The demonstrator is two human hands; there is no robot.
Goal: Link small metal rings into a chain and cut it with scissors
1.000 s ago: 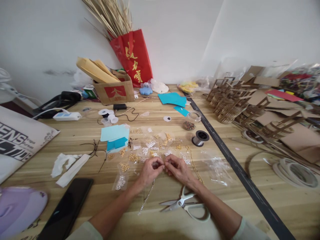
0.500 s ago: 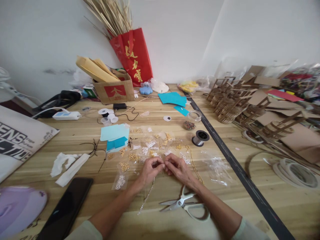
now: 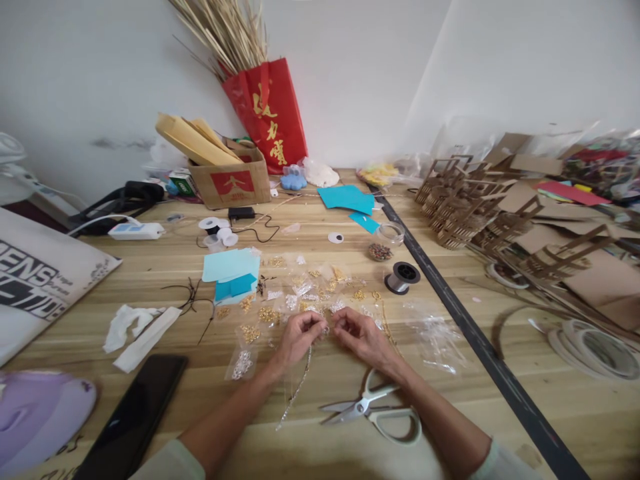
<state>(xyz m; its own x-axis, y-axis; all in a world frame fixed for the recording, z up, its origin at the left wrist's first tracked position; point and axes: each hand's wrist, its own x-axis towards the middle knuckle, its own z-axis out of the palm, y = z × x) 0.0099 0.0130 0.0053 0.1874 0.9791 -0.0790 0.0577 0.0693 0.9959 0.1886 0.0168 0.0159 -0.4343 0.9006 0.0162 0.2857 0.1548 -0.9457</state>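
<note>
My left hand [image 3: 301,339] pinches the end of a thin silver chain [image 3: 299,390], which trails from under the fingers toward me. A tiny ring-like clasp [image 3: 326,329] shows at its fingertips. Just to the right, a small gap away, my right hand [image 3: 361,337] has its fingers curled and thumb close to the forefinger; anything between them is too small to make out. Open-bladed scissors [image 3: 363,405] with pale handles lie below the right hand. Beyond the hands are small bags of silver and gold findings [image 3: 269,313], and a gold chain [image 3: 387,323] runs beside the right hand.
A wire spool [image 3: 402,277] and a tub of beads [image 3: 380,251] stand to the right. Blue sheets [image 3: 230,265] lie left of the findings, a phone [image 3: 133,417] near the left arm. Small wooden baskets [image 3: 460,217] crowd the right, beyond a dark strip [image 3: 465,320].
My hands, whose fingertips were together, have come slightly apart, the right one moving to the right. The small ring at the left fingertips now shows. The view has shifted a little.
</note>
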